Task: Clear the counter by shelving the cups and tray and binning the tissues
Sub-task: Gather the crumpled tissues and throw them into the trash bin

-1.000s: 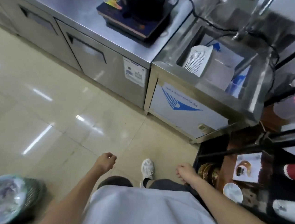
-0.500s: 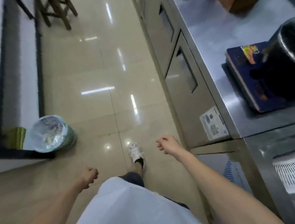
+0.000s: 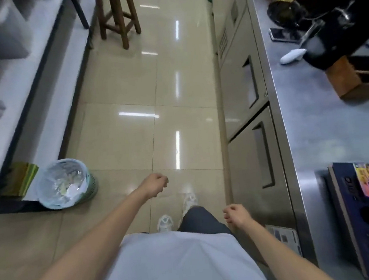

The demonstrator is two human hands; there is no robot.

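Note:
I stand in a narrow aisle, looking down at a tiled floor. My left hand (image 3: pixel 155 184) hangs in front of me, curled into a loose fist with nothing in it. My right hand (image 3: pixel 235 212) is lower and nearer my leg, its fingers also curled and holding nothing. A round bin (image 3: pixel 63 184) with a clear liner and crumpled white paper inside stands on the floor at the left, against the counter's base. The white counter (image 3: pixel 23 71) runs along the left edge; blurred grey shapes lie on it. No cups or tray can be made out.
A steel worktop (image 3: pixel 311 124) with cabinet doors (image 3: pixel 254 154) lines the right side. On it are a dark blue box (image 3: pixel 363 211), a wooden box (image 3: pixel 350 80), a phone (image 3: pixel 283 34), a white object (image 3: pixel 292 55) and black equipment. A wooden stool (image 3: pixel 119 16) stands ahead.
My view has swung left from the sink and shelf to look down the aisle. The bin now sits closer at the left. Both arms swing as I walk, hands still empty.

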